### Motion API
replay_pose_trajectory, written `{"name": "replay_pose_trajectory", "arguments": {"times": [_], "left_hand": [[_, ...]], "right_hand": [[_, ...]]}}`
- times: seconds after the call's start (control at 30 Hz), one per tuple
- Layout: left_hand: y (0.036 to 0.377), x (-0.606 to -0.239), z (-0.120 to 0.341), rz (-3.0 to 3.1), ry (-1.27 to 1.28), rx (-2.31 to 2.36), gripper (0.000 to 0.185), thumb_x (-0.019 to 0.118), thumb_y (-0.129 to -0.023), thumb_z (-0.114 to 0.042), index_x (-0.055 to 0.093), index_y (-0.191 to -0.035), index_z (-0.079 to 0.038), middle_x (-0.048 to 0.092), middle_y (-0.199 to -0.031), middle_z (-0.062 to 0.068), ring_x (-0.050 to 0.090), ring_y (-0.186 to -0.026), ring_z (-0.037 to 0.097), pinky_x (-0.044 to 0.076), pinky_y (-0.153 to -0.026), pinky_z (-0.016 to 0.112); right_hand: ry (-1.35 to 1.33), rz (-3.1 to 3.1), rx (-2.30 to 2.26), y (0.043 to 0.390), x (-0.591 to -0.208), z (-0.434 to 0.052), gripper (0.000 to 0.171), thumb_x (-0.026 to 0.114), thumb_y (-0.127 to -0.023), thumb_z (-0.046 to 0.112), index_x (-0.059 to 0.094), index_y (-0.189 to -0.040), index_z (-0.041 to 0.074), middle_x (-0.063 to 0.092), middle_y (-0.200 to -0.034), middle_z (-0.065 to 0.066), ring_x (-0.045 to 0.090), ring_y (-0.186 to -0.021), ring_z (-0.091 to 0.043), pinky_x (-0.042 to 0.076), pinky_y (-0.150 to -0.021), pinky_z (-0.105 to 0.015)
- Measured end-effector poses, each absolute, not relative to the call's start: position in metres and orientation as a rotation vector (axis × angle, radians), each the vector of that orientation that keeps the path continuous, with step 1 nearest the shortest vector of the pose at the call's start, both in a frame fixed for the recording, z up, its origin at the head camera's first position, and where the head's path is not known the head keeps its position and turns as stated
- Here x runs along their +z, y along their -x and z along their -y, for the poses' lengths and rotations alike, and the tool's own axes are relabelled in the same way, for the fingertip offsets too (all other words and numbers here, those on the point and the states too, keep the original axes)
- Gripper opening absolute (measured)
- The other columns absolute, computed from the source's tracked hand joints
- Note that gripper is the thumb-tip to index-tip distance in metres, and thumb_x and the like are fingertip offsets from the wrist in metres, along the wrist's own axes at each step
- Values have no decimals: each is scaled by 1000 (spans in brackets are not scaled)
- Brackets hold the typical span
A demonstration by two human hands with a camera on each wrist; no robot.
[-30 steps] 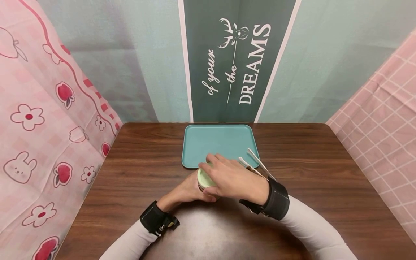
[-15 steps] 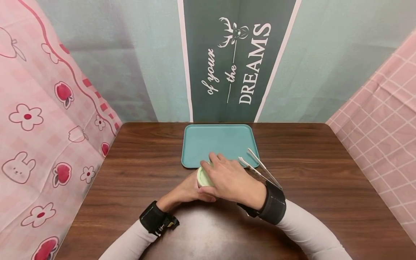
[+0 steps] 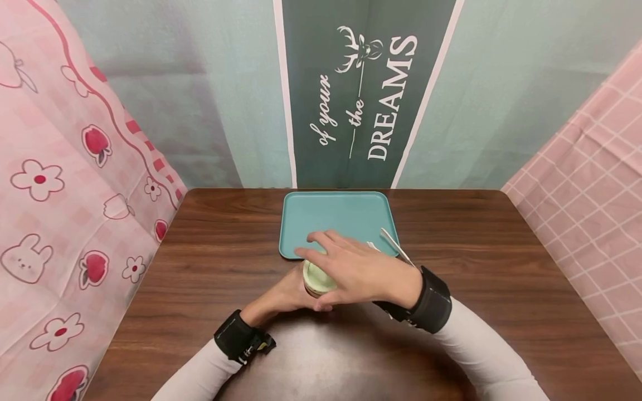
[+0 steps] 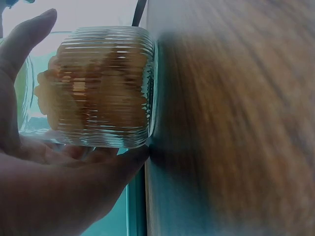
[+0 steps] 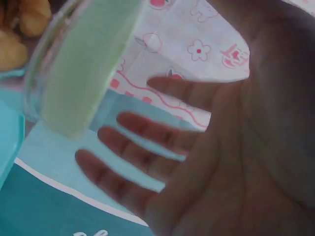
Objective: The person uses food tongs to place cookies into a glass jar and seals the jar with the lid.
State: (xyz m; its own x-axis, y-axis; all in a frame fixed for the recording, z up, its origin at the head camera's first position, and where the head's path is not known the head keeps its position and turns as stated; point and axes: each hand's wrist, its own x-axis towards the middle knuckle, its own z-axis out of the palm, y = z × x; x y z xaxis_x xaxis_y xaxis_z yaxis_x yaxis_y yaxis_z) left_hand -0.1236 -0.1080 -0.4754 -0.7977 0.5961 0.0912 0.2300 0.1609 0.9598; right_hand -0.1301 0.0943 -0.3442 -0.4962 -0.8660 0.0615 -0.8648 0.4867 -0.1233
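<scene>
A ribbed glass jar (image 3: 315, 285) (image 4: 103, 86) of orange-yellow snacks stands on the brown table, just in front of the teal tray (image 3: 341, 214). It has a pale green lid (image 3: 316, 275) (image 5: 83, 73). My left hand (image 3: 286, 295) (image 4: 49, 187) grips the jar's side from the near left, thumb and fingers curled round the glass. Over the lid hovers my right hand (image 3: 351, 270) (image 5: 197, 147), with its fingers straight and spread. In the right wrist view they stand apart from the lid.
White tongs (image 3: 396, 245) lie across the tray's near right corner, partly behind my right wrist. The table (image 3: 501, 250) is walled by pink patterned cloth left and right and a green banner at the back.
My right hand, which lay curled over the lid, has opened and stretched its fingers out to the left. The jar and my left hand stay put.
</scene>
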Motion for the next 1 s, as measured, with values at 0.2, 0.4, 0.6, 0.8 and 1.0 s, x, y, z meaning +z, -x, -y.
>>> {"name": "replay_pose_trajectory", "arguments": {"times": [0.2, 0.4, 0.6, 0.8, 1.0], "left_hand": [[123, -475, 108, -2129, -775, 1703, 75, 94, -77, -12, 55, -140, -8, 68, -124, 7, 67, -109, 19, 55, -97, 33], [123, -477, 108, -2058, -800, 1742, 68, 94, -76, -7, 60, -136, -8, 70, -122, 7, 68, -109, 20, 56, -97, 33], [124, -476, 107, -2064, -837, 1744, 73, 94, -76, -6, 57, -138, -8, 69, -126, 6, 67, -112, 19, 55, -100, 33], [124, -474, 107, -2055, -793, 1721, 77, 94, -76, -6, 52, -141, -9, 67, -127, 7, 67, -112, 21, 57, -98, 35], [122, -474, 108, -2080, -758, 1710, 82, 95, -75, -11, 49, -143, -12, 66, -128, 5, 68, -112, 20, 57, -98, 35]], "right_hand": [[1672, -2573, -156, 135, -333, -98, 93, 93, -77, 51, 52, -154, 17, 49, -148, -10, 53, -134, -29, 53, -106, -46], [1642, -2530, -84, 135, -332, -96, 89, 94, -77, 45, 54, -152, 19, 55, -141, -7, 57, -126, -27, 56, -99, -45], [1624, -2569, 20, 131, -334, -94, 72, 91, -84, 35, 58, -146, 20, 56, -134, -5, 59, -118, -25, 59, -89, -41], [1589, -2666, 58, 129, -339, -91, 65, 89, -83, 38, 62, -138, 16, 56, -117, -4, 58, -100, -21, 58, -74, -35], [1490, -2790, 79, 123, -345, -85, 62, 88, -80, 49, 65, -124, 12, 56, -101, -3, 58, -86, -19, 55, -62, -32]]}}
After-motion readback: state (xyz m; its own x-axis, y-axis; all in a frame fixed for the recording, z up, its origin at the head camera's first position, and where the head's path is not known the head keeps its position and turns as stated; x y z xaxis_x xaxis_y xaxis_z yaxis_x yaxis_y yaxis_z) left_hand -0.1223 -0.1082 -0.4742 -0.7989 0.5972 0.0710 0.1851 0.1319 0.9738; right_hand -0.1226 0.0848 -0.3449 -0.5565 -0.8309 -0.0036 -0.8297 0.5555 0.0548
